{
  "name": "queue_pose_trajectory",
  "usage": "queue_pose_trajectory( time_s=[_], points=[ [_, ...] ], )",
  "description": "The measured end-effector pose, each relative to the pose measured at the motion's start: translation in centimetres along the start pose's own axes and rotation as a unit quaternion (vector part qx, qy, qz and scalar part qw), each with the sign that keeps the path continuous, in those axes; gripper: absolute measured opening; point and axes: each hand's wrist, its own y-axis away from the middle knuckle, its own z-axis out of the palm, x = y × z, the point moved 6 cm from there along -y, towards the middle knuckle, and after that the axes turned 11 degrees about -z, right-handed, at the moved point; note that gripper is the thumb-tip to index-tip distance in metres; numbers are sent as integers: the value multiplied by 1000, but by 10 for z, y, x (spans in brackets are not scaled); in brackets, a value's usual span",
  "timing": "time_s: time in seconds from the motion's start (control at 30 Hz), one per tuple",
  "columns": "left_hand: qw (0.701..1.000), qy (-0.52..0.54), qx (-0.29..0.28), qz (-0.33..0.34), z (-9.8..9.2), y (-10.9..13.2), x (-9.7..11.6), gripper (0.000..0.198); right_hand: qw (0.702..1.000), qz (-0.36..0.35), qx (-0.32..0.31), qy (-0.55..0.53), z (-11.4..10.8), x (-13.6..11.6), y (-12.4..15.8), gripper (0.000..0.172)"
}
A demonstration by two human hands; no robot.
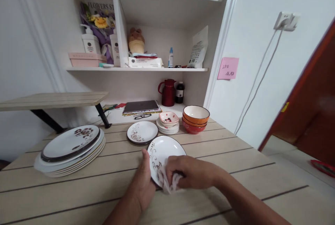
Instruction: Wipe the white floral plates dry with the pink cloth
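A small white plate with a dark rim and brown floral print is tilted up above the slatted table. My left hand grips its left edge, thumb along the rim and the other fingers hidden beneath. Bunched in the closed fingers of my right hand is a thin white cloth or tissue, pressed against the plate's lower part and slightly blurred. Just behind lies a short stack of matching plates.
Large plates are stacked at left, near a raised wooden stand. Small dishes and nested bowls stand behind the held plate. Farther back are glasses, a laptop and a red jug below white shelves.
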Motion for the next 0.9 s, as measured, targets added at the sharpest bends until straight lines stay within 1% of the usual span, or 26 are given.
queue_pose_trajectory(
  time_s=[0.07, 0.1, 0.17, 0.23, 0.3, 0.37, 0.4, 0.47, 0.57, 0.67, 0.73, 0.8, 0.9],
  points=[
    [1000, -1, 8, -3, -1, -2, 0, 69, 998, 55, 7, 42, -8, 10, 12, 26],
    [1000, -2, 17, -6, -2, -2, -1, 69, 993, 88, 25, 70, -12, 16, 17, 25],
    [999, -6, 36, -3, -4, -2, 0, 69, 978, 153, 78, 122, -20, 29, 21, 23],
    [999, -8, 42, 0, -4, -3, 0, 68, 955, 207, 138, 162, -25, 41, 20, 23],
    [999, -10, 37, 2, -3, -3, 0, 68, 932, 240, 190, 195, -28, 48, 14, 21],
    [999, -10, 31, 4, -3, -3, -1, 68, 914, 252, 228, 221, -29, 51, 6, 20],
    [1000, -7, 26, 6, -3, -3, -1, 68, 910, 248, 242, 227, -29, 51, 1, 20],
    [1000, 5, 7, 10, -2, -4, 0, 67, 914, 218, 262, 218, -27, 48, -10, 23],
    [1000, 22, -20, 8, -1, -4, 1, 66, 937, 128, 276, 172, -22, 37, -24, 28],
    [1000, 22, -23, -2, -2, -6, 1, 65, 952, 38, 277, 124, -18, 22, -31, 32],
    [999, 19, -25, -7, 0, -6, 0, 66, 960, -7, 262, 98, -17, 11, -33, 34],
    [999, 18, -29, -3, 1, -5, 1, 67, 969, -40, 232, 75, -16, 1, -34, 35],
    [999, 19, -37, 9, 3, -4, 1, 69, 980, -64, 186, 44, -17, -9, -34, 35]
  ],
)
